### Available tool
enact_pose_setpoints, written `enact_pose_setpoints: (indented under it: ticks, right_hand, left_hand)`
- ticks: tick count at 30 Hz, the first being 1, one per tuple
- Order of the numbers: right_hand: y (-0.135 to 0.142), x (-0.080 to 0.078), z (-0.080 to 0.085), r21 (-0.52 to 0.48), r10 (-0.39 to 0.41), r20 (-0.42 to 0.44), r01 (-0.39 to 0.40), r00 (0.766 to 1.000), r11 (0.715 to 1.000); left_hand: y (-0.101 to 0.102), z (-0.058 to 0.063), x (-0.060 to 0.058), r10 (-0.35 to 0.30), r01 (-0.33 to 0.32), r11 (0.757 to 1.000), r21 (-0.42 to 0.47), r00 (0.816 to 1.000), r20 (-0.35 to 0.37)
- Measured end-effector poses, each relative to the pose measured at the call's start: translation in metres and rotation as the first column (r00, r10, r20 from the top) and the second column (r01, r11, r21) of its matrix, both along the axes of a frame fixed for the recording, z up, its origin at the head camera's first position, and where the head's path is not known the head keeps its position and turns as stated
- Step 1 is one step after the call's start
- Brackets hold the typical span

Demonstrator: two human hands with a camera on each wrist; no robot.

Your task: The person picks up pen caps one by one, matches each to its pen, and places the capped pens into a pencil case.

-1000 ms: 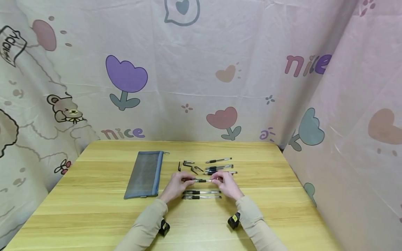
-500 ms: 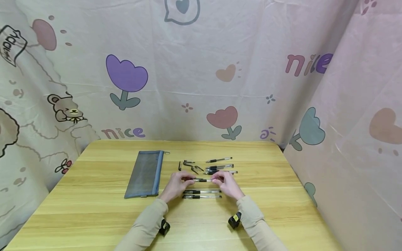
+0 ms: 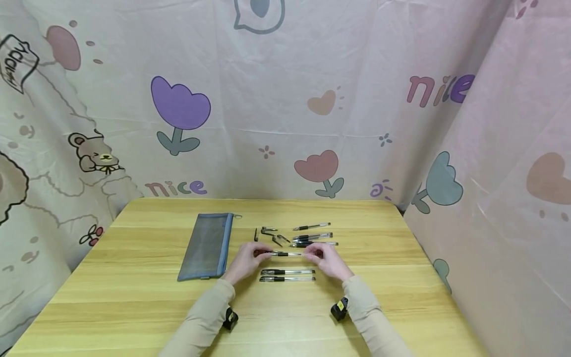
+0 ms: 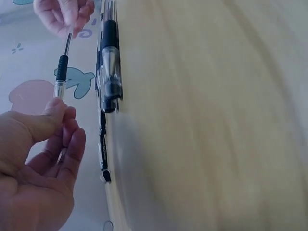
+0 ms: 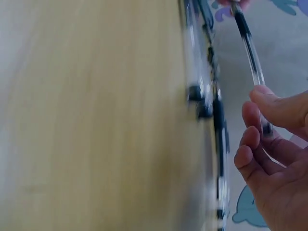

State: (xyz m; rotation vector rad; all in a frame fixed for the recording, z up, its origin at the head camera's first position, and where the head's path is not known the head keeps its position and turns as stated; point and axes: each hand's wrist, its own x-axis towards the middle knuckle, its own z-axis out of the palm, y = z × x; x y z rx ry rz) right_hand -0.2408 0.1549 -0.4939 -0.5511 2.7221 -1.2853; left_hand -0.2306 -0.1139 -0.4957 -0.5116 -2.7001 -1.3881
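Observation:
A gel pen (image 3: pixel 285 254) with a black grip and a clear barrel spans my two hands, level above the table. My left hand (image 3: pixel 244 260) pinches its left end between thumb and fingers; in the left wrist view a clear section (image 4: pixel 59 90) of the pen shows just past the thumb. At the other end, my right hand (image 3: pixel 329 259) holds the barrel, and the dark rear plug (image 5: pixel 267 128) shows below the thumb in the right wrist view. Nearer me, two capped pens (image 3: pixel 287 272) lie side by side on the table.
Several more pens (image 3: pixel 312 237) lie beyond my right hand. Loose black and clear pen caps (image 3: pixel 269 231) are scattered left of them. A grey mesh zip pouch (image 3: pixel 205 246) lies to the left on the wooden table (image 3: pixel 134 267). Patterned curtains surround the table.
My hands have drawn slightly apart, and more of the pen's barrel shows between them. The pen sits slightly higher in the view. The other pens, caps and pouch stay in place.

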Motion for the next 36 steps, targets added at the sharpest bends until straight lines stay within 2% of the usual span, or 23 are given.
enact_pose_setpoints:
  ticks: [5, 14, 25, 36]
  right_hand:
    - [0.009, -0.002, -0.004, 0.051, -0.010, 0.003, 0.010, 1.000, 0.999]
    - [0.014, -0.001, -0.006, 0.122, 0.072, -0.069, -0.064, 0.995, 0.990]
    - [0.013, -0.004, -0.006, 0.149, 0.094, -0.087, -0.081, 0.992, 0.986]
    - [0.012, -0.005, -0.006, 0.148, 0.112, -0.067, -0.101, 0.991, 0.984]
  left_hand:
    - [-0.004, -0.002, -0.001, 0.021, -0.021, 0.999, -0.041, 1.000, 0.016]
    - [-0.004, -0.005, 0.001, 0.009, -0.005, 0.990, -0.140, 1.000, 0.025]
    - [-0.005, -0.007, 0.002, 0.036, -0.025, 0.986, -0.165, 0.998, 0.061]
    - [-0.006, -0.007, 0.004, 0.022, -0.013, 0.987, -0.162, 0.998, 0.054]
